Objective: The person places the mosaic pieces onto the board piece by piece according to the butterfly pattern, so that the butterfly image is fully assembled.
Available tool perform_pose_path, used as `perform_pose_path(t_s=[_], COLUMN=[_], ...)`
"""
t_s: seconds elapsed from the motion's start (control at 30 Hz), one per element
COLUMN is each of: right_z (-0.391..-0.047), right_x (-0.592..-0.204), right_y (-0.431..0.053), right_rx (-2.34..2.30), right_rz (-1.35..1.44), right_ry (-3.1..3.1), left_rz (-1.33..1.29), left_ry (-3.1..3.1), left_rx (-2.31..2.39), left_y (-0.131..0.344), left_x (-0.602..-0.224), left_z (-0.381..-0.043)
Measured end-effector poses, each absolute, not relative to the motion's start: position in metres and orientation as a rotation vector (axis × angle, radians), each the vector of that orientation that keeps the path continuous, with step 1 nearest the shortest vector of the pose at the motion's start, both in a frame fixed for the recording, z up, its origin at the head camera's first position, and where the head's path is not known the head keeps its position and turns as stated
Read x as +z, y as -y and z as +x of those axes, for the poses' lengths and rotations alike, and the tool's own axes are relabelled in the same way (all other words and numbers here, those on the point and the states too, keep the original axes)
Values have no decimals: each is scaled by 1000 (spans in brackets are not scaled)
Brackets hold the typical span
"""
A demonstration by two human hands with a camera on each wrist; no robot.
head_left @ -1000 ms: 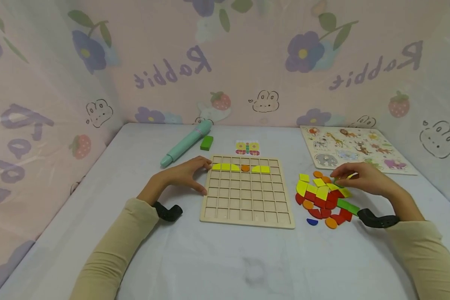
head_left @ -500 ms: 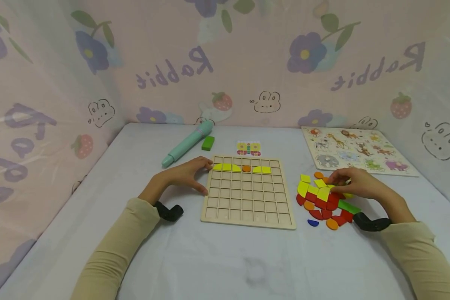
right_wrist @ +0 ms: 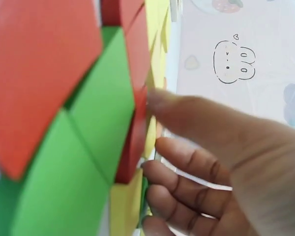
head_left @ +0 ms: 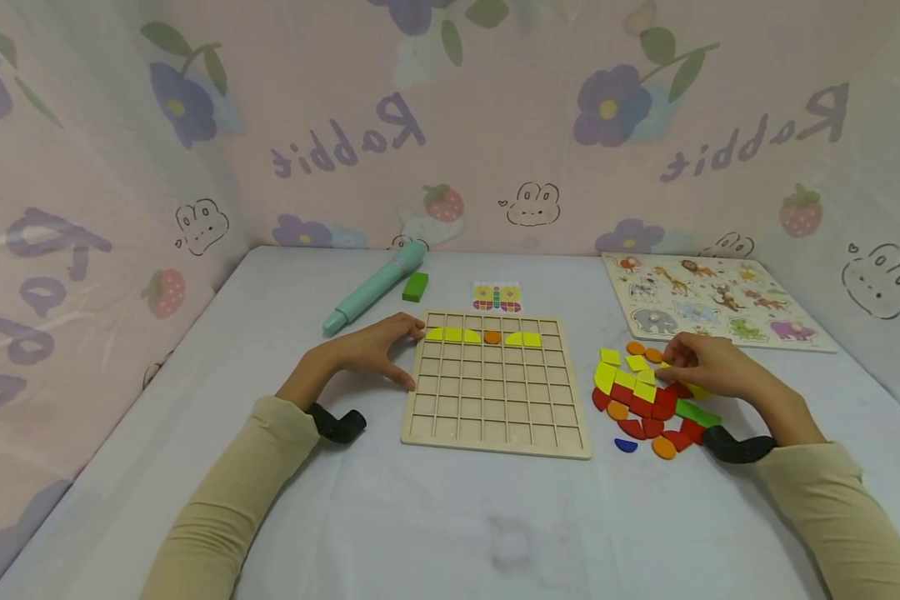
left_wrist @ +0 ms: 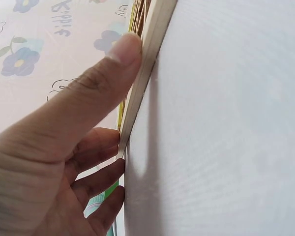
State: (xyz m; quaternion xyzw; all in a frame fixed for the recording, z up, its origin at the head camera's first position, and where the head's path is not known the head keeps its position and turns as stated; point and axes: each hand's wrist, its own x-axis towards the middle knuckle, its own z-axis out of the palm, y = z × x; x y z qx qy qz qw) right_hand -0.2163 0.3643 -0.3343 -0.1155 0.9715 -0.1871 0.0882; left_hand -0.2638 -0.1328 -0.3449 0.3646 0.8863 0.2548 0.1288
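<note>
A square wooden grid board (head_left: 495,451) lies before me, with several yellow pieces (head_left: 528,340) and an orange disc (head_left: 492,337) in one row near its far edge. My left hand (head_left: 371,346) rests against the board's left edge, thumb apart from the fingers; in the left wrist view the thumb (left_wrist: 96,81) touches the board's side. My right hand (head_left: 708,364) is at the far right of a pile of coloured pieces, its thumb and forefinger beside a yellow piece. In the right wrist view, thumb (right_wrist: 187,110) and fingertips (right_wrist: 155,172) meet the pile with a gap between them.
Red pieces (head_left: 641,406), a green strip (head_left: 697,413) and a blue half-disc (head_left: 626,446) belong to the pile. Behind the board lie a butterfly pattern card (head_left: 497,297), a green block (head_left: 415,287) and a mint-coloured pen-shaped tube (head_left: 375,287). An animal puzzle board (head_left: 690,292) is back right.
My right hand has gone from the pile's far side in among its pieces and slightly back. Some yellow pieces there have shifted. The left hand keeps its place on the board.
</note>
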Motion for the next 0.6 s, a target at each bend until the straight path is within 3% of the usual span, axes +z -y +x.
perform_pose_path(t_s=[0.6], right_z=[-216], right_x=[-323], right_y=[-358], right_rx=[-588], right_rz=[-368], right_ry=[-2929], left_rz=[1071], left_ry=[-2588], left_rx=[721], left_y=[133], left_x=[-346], left_z=[-265])
